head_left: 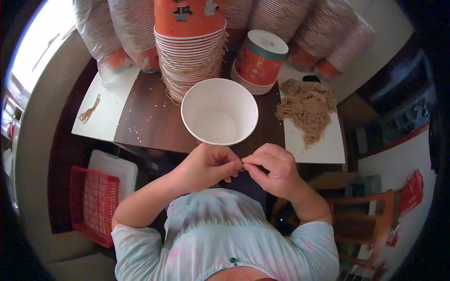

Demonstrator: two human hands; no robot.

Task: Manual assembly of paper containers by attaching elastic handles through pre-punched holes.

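Left hand (211, 164) and right hand (273, 167) meet at pinched fingertips, any item between them too small to tell, just short of an open white tub (219, 114) on the desk (161, 125). Tall stacked tubs (190, 61) crowd behind it; tan cords (307, 110) lie heaped right, a red basket (96, 206) lower left.
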